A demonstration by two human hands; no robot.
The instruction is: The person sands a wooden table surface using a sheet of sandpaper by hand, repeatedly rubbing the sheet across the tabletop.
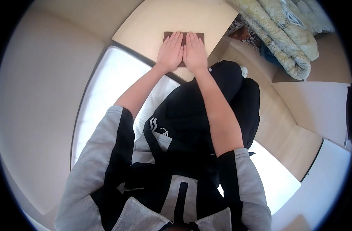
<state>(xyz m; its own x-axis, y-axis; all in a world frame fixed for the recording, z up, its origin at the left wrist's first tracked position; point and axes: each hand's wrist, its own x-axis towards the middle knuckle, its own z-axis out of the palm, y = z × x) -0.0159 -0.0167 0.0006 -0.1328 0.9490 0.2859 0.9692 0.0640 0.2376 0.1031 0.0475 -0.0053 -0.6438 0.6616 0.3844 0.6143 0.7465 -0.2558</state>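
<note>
A flat brown square sheet (184, 38), perhaps paper, lies on a light wood surface (152, 23). My left hand (171, 52) rests flat on its left half, fingers stretched out towards the far edge. Beside it, my right hand (194, 52) lies flat on the right half, palm down, fingers also straight. The two hands nearly touch along their inner sides, at the thumbs. Most of the sheet is hidden beneath them. Neither hand grips anything.
A white mattress (106, 92) is under and beside my black-trousered legs (226, 84). Folded yellowish patterned bedding (278, 34) is piled at the upper right, with a white cord (293, 15) on it. A plain wall (41, 96) stands at the left. Wooden flooring (280, 127) shows at the right.
</note>
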